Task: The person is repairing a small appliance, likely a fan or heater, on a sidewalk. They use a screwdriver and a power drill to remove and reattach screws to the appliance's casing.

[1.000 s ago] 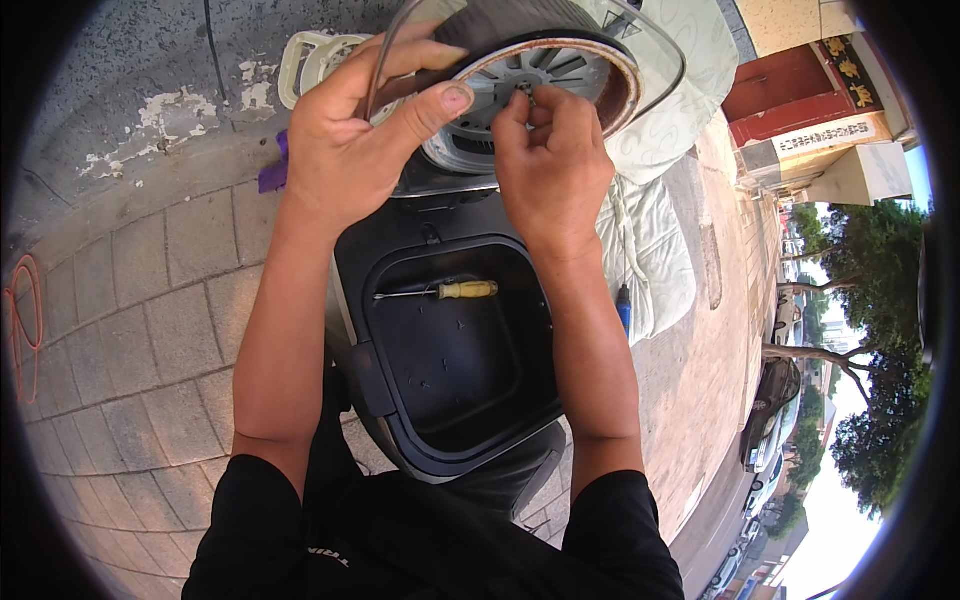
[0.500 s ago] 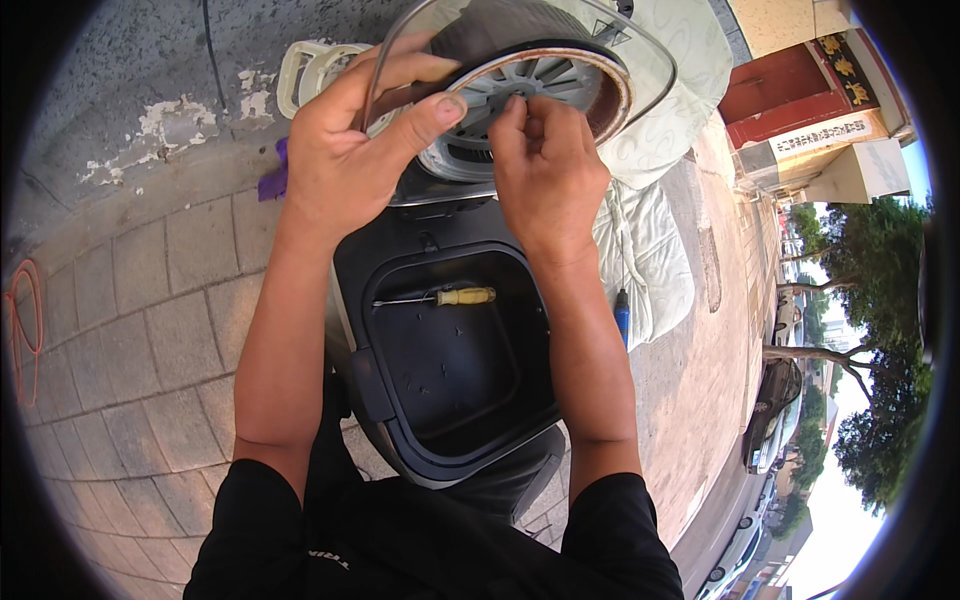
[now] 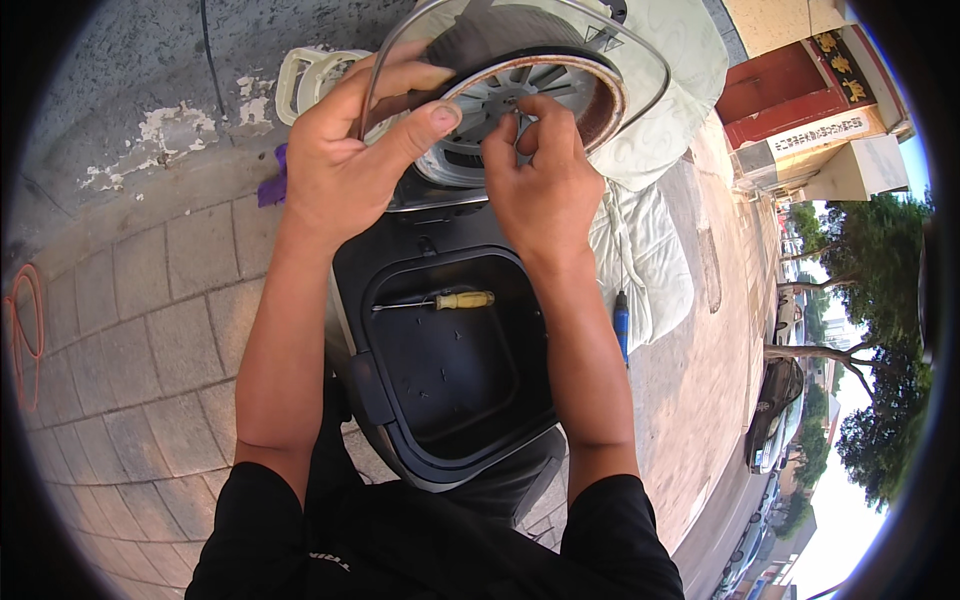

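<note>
My left hand (image 3: 350, 165) grips the edge of a tilted round appliance part (image 3: 490, 35) with a dark body and rusty rim, thumb against the rim. Inside is a grey slotted disc (image 3: 555, 95). My right hand (image 3: 540, 185) has its fingers closed at the disc's centre, on something too small to make out. A loose wire hoop (image 3: 655, 95) arches round the part. Below, a black square bin (image 3: 480, 370) holds a yellow-handled screwdriver (image 3: 463, 299) and several small dark screws. A blue-handled tool (image 3: 621, 325) lies right of my right forearm.
A cream padded cloth (image 3: 650, 260) lies to the right. A pale plastic piece (image 3: 300, 75) and purple rag (image 3: 270, 190) sit by the peeling wall (image 3: 120, 100). An orange cord (image 3: 30, 290) lies on the paving (image 3: 170, 330). A road with cars (image 3: 775, 420) and trees is at right.
The round part and both hands have shifted slightly to the left. My right fingertips have moved a little on the disc's centre, showing more of the hub.
</note>
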The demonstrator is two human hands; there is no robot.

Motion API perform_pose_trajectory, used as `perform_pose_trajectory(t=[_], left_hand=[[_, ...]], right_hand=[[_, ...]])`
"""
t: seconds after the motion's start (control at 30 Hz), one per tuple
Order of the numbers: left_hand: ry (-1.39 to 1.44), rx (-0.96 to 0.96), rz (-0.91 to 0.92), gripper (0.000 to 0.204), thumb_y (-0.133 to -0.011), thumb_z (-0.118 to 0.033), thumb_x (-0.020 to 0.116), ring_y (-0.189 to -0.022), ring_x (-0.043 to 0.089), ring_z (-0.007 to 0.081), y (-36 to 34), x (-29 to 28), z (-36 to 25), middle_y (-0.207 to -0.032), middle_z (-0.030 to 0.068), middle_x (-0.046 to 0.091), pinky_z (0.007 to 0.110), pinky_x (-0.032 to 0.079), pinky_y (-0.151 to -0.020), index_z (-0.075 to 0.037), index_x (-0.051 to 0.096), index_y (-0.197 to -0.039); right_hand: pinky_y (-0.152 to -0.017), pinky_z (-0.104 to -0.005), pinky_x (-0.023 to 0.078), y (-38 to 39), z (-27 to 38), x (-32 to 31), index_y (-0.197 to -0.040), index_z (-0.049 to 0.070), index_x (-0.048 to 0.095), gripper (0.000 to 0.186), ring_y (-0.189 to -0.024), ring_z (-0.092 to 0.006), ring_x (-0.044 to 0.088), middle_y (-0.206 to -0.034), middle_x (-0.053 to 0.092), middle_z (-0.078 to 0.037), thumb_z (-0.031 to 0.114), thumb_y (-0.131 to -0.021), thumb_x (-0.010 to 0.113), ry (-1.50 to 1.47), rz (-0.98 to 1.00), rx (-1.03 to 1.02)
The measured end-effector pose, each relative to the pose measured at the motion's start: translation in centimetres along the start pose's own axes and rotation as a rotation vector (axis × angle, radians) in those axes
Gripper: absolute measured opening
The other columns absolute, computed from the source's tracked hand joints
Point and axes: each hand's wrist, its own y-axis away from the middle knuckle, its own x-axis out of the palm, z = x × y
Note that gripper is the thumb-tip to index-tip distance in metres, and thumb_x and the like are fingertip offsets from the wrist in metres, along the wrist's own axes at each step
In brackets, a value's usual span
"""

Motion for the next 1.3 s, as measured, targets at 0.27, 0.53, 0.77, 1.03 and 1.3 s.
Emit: perform_pose_trajectory(t=[0.27, 0.53, 0.77, 1.03, 1.3], left_hand=[[-0.020, 0.004, 0.005, 0.033, -0.093, -0.010, 0.084, -0.116, 0.070, 0.0213, -0.1, -0.2, 0.0, -0.131, 0.0152, 0.069, 0.037, 0.059, -0.103, 0.005, 0.074, -0.121], [-0.004, 0.009, 0.001, 0.033, -0.093, -0.011, 0.084, -0.117, 0.070, 0.0219, -0.1, -0.1, 0.0, -0.129, 0.0154, 0.069, 0.037, 0.058, -0.103, 0.005, 0.074, -0.121], [-0.004, -0.036, 0.068, 0.033, -0.095, -0.004, 0.080, -0.124, 0.067, 0.0237, 0.0, -0.4, -0.1, -0.149, 0.0251, 0.059, 0.038, 0.055, -0.107, 0.005, 0.070, -0.126], [-0.069, -0.016, 0.061, 0.033, -0.095, -0.003, 0.080, -0.124, 0.066, 0.0236, 0.1, -0.5, -0.2, -0.150, 0.0259, 0.059, 0.037, 0.054, -0.107, 0.006, 0.070, -0.126], [-0.019, -0.050, -0.007, 0.033, -0.091, -0.011, 0.086, -0.124, 0.069, 0.0248, 0.1, -0.1, 0.0, -0.138, 0.0196, 0.067, 0.038, 0.057, -0.107, 0.001, 0.077, -0.121]], right_hand=[[-0.048, -0.0406, 0.053, 0.3, 1.2, -1.3, -0.111, 0.006, 0.066, 0.024, -0.052, -0.0282, 0.067, -0.073, 0.070, -0.009, 0.010, -0.088, 0.075, -0.002, 0.115, 0.128], [-0.062, -0.0388, 0.057, 0.2, -0.8, -2.5, -0.109, 0.001, 0.072, 0.017, -0.065, -0.0304, 0.072, -0.078, 0.073, -0.015, 0.010, -0.094, 0.071, -0.126, 0.241, 0.278], [-0.075, -0.0425, 0.058, -0.6, -0.5, -4.2, -0.104, 0.002, 0.078, 0.024, -0.078, -0.0357, 0.075, -0.083, 0.076, -0.019, 0.023, -0.096, 0.071, -0.176, 0.606, 0.529], [-0.082, -0.0508, 0.058, -1.7, 0.6, -3.0, -0.102, 0.006, 0.079, 0.028, -0.087, -0.0448, 0.073, -0.088, 0.075, -0.023, 0.030, -0.096, 0.068, 0.049, 0.757, 0.293], [-0.069, -0.0317, 0.058, 0.1, 0.4, -2.2, -0.113, -0.003, 0.071, 0.021, -0.077, -0.0192, 0.075, -0.090, 0.077, -0.013, 0.015, -0.103, 0.070, -0.604, 0.336, 0.624]])
